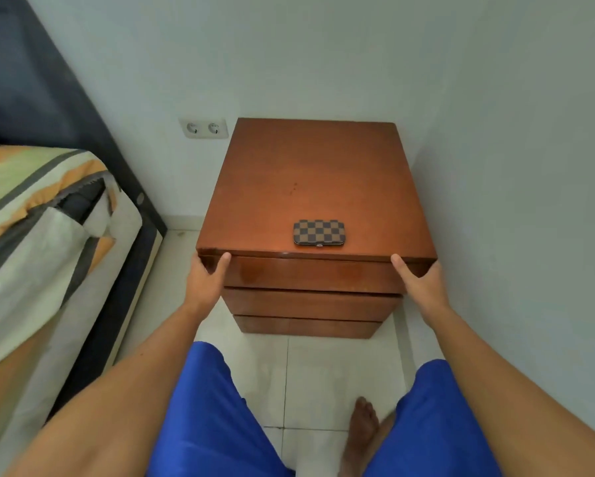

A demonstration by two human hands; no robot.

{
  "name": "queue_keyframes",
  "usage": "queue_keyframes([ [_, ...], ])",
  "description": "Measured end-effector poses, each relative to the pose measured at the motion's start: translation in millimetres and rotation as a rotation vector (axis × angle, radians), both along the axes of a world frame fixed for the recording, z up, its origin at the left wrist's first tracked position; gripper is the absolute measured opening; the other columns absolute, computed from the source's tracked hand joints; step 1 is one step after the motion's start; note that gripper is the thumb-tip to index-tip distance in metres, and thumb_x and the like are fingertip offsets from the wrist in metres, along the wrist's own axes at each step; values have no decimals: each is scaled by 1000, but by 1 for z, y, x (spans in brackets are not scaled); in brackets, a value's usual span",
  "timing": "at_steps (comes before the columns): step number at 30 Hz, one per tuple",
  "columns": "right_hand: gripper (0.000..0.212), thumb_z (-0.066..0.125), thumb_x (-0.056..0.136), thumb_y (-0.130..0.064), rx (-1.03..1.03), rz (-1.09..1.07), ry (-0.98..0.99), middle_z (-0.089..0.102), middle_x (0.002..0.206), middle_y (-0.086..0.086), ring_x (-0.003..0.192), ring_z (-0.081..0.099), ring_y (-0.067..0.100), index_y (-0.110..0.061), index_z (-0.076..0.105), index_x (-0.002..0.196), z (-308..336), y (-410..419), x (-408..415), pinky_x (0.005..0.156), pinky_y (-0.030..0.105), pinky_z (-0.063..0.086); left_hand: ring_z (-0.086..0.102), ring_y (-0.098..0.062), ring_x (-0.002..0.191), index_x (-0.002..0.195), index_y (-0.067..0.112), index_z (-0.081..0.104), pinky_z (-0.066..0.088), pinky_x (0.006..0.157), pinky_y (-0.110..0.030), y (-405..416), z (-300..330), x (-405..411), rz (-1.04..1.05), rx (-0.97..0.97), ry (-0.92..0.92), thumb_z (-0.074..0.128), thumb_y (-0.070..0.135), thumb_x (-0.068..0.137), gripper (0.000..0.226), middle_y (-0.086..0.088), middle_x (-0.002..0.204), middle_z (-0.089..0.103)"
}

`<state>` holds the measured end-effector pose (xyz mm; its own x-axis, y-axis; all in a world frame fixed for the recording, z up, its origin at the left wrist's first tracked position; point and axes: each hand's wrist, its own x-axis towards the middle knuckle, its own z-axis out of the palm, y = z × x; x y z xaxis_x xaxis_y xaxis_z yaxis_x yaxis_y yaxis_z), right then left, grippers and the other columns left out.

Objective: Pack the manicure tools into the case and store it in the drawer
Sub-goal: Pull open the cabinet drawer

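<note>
A brown checkered manicure case lies closed on top of the wooden nightstand, near its front edge. No loose tools are visible. The top drawer sits under the case, looking closed or barely pulled. My left hand grips the drawer's left end, thumb on the front and fingers around the side. At the drawer's right end my right hand holds on the same way. Two more drawers lie below.
A bed with a striped cover stands close on the left. A double wall socket is behind the nightstand. The wall runs along the right side. My knees in blue shorts and a bare foot are on the white tile floor.
</note>
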<state>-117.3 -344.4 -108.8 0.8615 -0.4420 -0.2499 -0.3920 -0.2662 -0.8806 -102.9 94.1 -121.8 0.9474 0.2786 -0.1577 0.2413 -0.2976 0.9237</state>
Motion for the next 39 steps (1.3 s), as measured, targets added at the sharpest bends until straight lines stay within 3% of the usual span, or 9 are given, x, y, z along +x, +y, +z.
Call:
queue_keyframes([
  [5,112,81,78,-65,3,-53,-26,42,162,5,149,42,26,-13,27,160,0,9,-9,122,42,34,57,-23,129,148,17,43,47,113,-47,0,-4,-2,45,12,30,66,54,95,69,-2,141,60],
  [8,105,80,83,-58,-20,-73,-9,42,162,9,149,41,30,-11,26,160,-2,13,-16,123,47,35,58,-26,126,144,14,46,49,110,-50,-3,-6,-9,86,29,32,67,52,95,65,-5,137,62],
  [19,109,76,83,-65,-34,-44,47,40,162,11,147,42,32,-12,20,161,1,17,-59,121,50,38,58,-26,122,144,15,42,52,102,-42,-4,-3,-50,148,64,75,66,52,96,66,-7,138,59],
  [24,109,75,83,-67,-48,-51,56,44,158,12,145,45,32,-11,23,160,0,18,-84,119,48,40,58,-28,125,147,17,41,51,104,-43,-3,-7,-77,161,62,70,67,54,95,70,-6,140,58],
  [28,107,76,83,-65,-46,-43,41,45,157,10,143,46,31,-13,22,159,0,19,-110,113,39,41,58,-28,126,146,15,42,51,107,-43,0,-9,-101,175,60,53,69,55,93,72,-7,140,59],
  [31,107,76,84,-64,-47,-41,41,44,158,10,142,47,32,-13,20,160,1,21,-129,114,42,43,58,-29,127,147,14,41,51,107,-44,0,-9,-121,175,64,47,69,54,94,72,-9,142,58],
  [39,99,74,87,-62,-90,-36,7,50,153,12,139,51,32,-9,26,157,-1,27,-183,112,42,47,56,-20,123,147,16,42,45,99,-31,3,-16,-177,182,65,-17,68,59,92,75,-5,141,59],
])
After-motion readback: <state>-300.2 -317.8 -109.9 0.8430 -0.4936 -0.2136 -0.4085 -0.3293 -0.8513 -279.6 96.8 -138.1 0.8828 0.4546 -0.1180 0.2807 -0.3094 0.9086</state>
